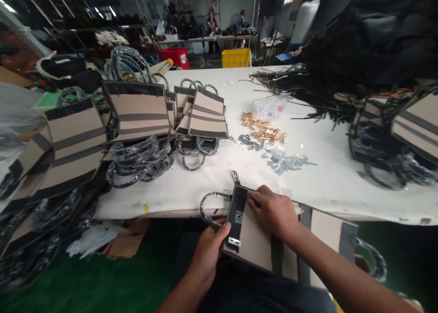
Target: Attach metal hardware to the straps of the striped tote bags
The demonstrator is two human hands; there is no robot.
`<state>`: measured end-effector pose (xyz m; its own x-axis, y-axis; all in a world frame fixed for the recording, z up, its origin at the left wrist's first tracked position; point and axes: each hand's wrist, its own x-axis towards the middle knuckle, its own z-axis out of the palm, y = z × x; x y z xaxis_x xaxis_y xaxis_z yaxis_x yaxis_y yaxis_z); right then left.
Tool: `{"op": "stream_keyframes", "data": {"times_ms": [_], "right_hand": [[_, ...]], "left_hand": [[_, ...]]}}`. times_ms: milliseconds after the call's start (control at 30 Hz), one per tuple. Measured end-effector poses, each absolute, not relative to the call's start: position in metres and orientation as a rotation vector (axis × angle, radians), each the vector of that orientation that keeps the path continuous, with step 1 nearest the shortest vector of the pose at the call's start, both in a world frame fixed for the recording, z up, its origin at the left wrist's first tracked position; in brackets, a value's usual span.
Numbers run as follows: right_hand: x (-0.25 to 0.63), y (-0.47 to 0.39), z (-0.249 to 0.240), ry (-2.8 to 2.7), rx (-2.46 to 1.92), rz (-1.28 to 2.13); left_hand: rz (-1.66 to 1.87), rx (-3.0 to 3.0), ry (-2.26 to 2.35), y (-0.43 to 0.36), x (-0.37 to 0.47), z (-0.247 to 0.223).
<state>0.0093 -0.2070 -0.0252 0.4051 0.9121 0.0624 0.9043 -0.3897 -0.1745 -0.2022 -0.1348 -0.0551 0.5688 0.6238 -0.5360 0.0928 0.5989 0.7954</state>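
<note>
A flat bag panel (255, 240), beige with black bands, lies across my lap and the table's front edge. Wrapped loop handles stick out at both ends, the left handle (202, 208) resting by the table edge. My left hand (214, 244) grips the panel's near left edge, thumb on top and fingers underneath. Close to the thumb a small silver metal plate (234, 242) sits on the black end band. My right hand (273, 210) is over the panel, fingertips bent together at the band's far end; what they pinch is hidden. Beyond them, a zipper pull (235, 176) juts out.
Gold metal pieces (268, 134) and flat silver plates (289, 162) are scattered mid-table, near a clear plastic bag (268, 106). Similar panels (138, 107) with wrapped handles are piled at left, more panels (419, 126) at right. Black straps (318, 91) heap at back right.
</note>
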Motion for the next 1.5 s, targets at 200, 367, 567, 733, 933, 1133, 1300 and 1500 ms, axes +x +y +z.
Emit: {"op": "stream_keyframes", "data": {"times_ms": [200,367,567,733,933,1133,1300,1500], "right_hand": [[-0.003,-0.210,-0.044,-1.617,-2.438,-0.061],[-0.004,-0.210,-0.040,-1.662,-2.440,-0.036],[-0.010,-0.218,-0.044,-1.651,-2.396,-0.033],[-0.013,-0.212,-0.038,-1.625,-2.411,0.068],[-0.020,-0.201,-0.028,-1.525,-2.453,0.100],[-0.026,-0.193,-0.027,-1.542,-2.474,0.061],[-0.025,-0.192,-0.025,-1.599,-2.436,-0.017],[-0.028,-0.189,-0.026,-1.693,-2.376,-0.025]], "left_hand": [[0.985,1.925,1.195,-0.127,-0.241,-0.046],[0.534,2.747,0.512,-0.102,-0.200,-0.031],[0.201,2.873,0.414,-0.079,-0.166,-0.037],[0.130,2.843,0.435,-0.072,-0.166,-0.027],[0.218,2.783,0.406,-0.057,-0.160,-0.031],[0.290,2.776,0.381,-0.049,-0.159,-0.038],[0.249,2.826,0.350,-0.051,-0.160,-0.033],[0.160,2.871,0.333,-0.053,-0.160,-0.024]]}}
